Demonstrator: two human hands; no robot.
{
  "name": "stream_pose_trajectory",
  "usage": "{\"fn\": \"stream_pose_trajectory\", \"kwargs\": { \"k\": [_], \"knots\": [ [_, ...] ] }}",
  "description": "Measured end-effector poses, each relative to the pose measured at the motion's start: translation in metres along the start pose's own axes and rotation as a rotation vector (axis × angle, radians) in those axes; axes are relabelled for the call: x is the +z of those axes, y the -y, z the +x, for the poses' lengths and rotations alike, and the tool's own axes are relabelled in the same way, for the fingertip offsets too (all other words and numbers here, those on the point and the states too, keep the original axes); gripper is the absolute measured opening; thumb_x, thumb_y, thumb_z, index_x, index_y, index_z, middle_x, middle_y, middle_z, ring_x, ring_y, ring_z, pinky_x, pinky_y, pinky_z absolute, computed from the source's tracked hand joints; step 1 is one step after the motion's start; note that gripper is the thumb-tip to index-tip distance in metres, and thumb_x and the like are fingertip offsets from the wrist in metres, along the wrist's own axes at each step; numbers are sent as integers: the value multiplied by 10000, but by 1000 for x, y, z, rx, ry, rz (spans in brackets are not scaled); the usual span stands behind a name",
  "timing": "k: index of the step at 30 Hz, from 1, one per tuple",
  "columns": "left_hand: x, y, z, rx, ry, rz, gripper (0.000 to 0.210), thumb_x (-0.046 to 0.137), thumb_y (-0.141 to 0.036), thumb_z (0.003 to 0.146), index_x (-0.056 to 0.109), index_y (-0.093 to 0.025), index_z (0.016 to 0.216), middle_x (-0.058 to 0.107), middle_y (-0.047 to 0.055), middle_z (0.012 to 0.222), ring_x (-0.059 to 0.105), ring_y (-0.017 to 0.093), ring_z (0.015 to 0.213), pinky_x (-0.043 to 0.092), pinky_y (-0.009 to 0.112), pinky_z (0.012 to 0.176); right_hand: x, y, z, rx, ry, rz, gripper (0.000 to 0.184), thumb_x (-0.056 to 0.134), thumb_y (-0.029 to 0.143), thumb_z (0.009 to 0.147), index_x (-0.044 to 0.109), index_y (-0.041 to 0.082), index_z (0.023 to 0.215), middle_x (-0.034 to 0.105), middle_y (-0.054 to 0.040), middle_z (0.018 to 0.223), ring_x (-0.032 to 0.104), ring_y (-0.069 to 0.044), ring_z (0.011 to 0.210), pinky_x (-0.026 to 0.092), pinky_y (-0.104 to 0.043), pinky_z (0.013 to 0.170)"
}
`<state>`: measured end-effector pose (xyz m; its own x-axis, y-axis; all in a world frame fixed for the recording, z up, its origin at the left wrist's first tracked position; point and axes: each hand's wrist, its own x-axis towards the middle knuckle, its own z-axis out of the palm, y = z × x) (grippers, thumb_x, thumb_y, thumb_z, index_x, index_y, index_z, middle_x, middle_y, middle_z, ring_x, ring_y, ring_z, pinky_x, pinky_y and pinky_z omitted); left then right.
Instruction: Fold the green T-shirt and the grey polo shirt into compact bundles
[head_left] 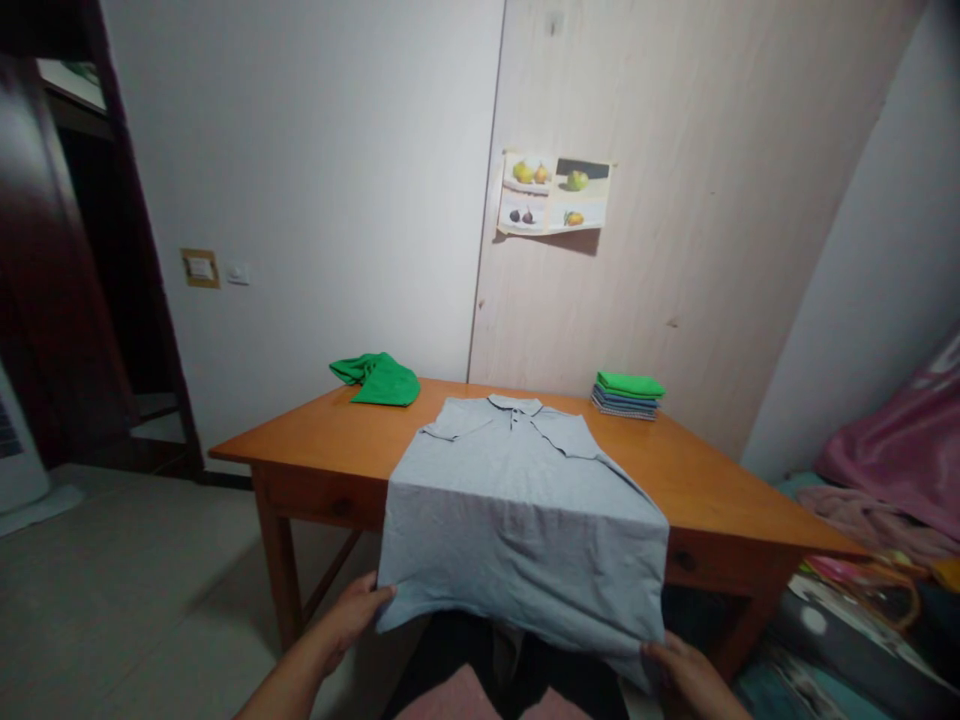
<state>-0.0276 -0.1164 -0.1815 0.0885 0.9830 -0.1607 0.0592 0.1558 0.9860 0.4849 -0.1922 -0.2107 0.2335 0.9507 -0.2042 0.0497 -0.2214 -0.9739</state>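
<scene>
A grey polo shirt (517,470) lies front side up on the wooden table, its collar toward the wall and both sleeves folded inward over the chest. The lower part of the shirt hangs over the table's front edge toward me. My left hand (358,612) pinches the hem at its left corner. At the right corner, my right hand (679,668) is closed on the hem as well. Between the two hands the hem sags a little above my lap.
On the wooden table (315,430), a crumpled green cloth (386,380) lies at the back left. A stack of folded clothes (628,396), bright green on top, sits at the back right. Piled fabrics (892,500) lie right of the table. A fruit poster (555,195) hangs on the wall.
</scene>
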Motion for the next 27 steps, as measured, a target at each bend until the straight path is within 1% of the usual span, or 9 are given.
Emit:
{"fn": "stream_pose_trajectory", "kwargs": {
  "k": [2, 4, 6, 10, 12, 16, 20, 24, 27],
  "knots": [
    [-2, -12, -18, -4, 88, -43, 275, 742, -446, 680, 736, -235, 856, 774, 66, 954, 709, 299, 998, 502, 395, 946, -10, 11, -9, 6, 47, 88, 288, 736, 510, 621, 669, 246, 713, 710, -29, 737, 699, -284, 800, 551, -368, 739],
    [-5, -27, -33, -63, 153, -49, 252, 735, -432, 701, 739, -244, 869, 772, 61, 940, 708, 301, 978, 530, 397, 874, -20, 30, -18, 4, 50, 121, 286, 746, 498, 665, 696, 233, 761, 715, -30, 746, 689, -255, 758, 544, -331, 696],
    [-9, -45, -42, -71, 177, -44, 253, 742, -425, 711, 739, -237, 881, 765, 57, 915, 706, 293, 948, 540, 373, 818, -27, 57, -23, 0, -14, 122, 300, 753, 494, 689, 703, 215, 788, 716, -31, 750, 665, -225, 694, 527, -298, 620],
    [-14, -94, -43, 63, 82, -70, 220, 775, -360, 727, 719, -185, 849, 738, 53, 883, 685, 233, 817, 533, 296, 700, -33, 120, -21, -69, -49, 145, 312, 801, 417, 699, 719, 184, 890, 732, -37, 829, 660, -192, 735, 535, -243, 626],
    [-13, -124, -38, 112, 27, -182, 320, 791, -314, 732, 712, -174, 1009, 735, 60, 945, 685, 210, 826, 536, 271, 694, -33, 146, -12, -110, -92, 233, 302, 822, 357, 690, 714, 195, 921, 725, -22, 828, 659, -174, 708, 548, -233, 604],
    [-1, -180, -18, 166, -98, -406, 465, 760, -203, 764, 643, -194, 1214, 728, 43, 898, 677, 157, 685, 551, 251, 614, -29, 187, 19, -193, -138, 412, 416, 791, 211, 718, 678, 253, 1117, 711, 18, 826, 654, -135, 620, 570, -204, 534],
    [11, -217, 17, 167, -99, -581, 216, 635, -140, 857, 677, -156, 1068, 733, 70, 923, 712, 157, 756, 600, 286, 711, -22, 217, 52, -173, -115, 599, 263, 644, 70, 780, 680, 185, 1014, 739, -31, 880, 710, -136, 722, 622, -191, 691],
    [23, -228, 62, 78, -89, -622, 101, 560, -139, 886, 660, -145, 876, 738, 119, 1020, 727, 179, 928, 593, 296, 826, -13, 229, 79, -111, -1, 622, 289, 564, 15, 781, 654, 142, 1024, 745, -108, 1030, 727, -196, 967, 626, -291, 868],
    [31, -223, 88, 4, -128, -522, 124, 564, -56, 813, 650, -140, 843, 737, 125, 1014, 720, 152, 887, 577, 268, 831, -7, 224, 96, -61, 68, 508, 354, 581, -56, 711, 660, 128, 1002, 746, -78, 962, 730, -150, 890, 613, -209, 843]
  ]
}}
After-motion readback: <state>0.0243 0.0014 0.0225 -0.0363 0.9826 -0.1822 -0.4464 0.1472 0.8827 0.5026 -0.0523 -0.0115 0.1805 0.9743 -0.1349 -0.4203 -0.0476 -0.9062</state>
